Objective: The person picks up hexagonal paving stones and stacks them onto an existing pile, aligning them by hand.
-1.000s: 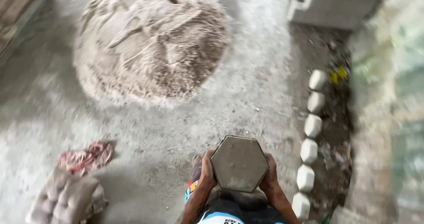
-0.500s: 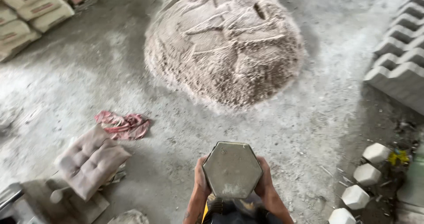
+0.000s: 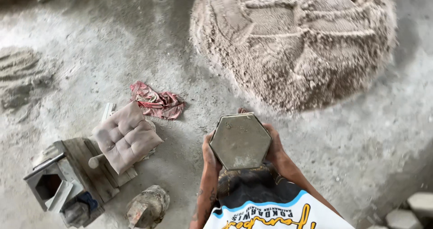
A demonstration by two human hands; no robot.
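Dusty grey concrete floor (image 3: pixel 112 53) spreads underfoot, streaked with pale powder. Both hands are closed around a hexagonal mould (image 3: pixel 240 141) carried flat at waist height: the left hand (image 3: pixel 210 154) grips its left edges, the right hand (image 3: pixel 273 144) its right edges, fingers (image 3: pixel 270 134) wrapped snugly against the sides, nothing else in either hand. The mould's top face shows a smooth, greyish fill with a few light smears, so it looks packed already; by my reckoning the filling is done and turning the block out is what remains, though I cannot tell whether the fill is wet or set.

Just beyond the hands lies a big round heap of sandy mix (image 3: pixel 297 39), scored with tool marks. Off to the left, a crumpled red rag (image 3: pixel 157 101) rests beside a quilted beige cushion (image 3: pixel 126 136) on a low wooden stool (image 3: pixel 90 166). Near it stands a small box-shaped metal form (image 3: pixel 49 184). Pale finished blocks (image 3: pixel 410 208) show at the lower right corner.
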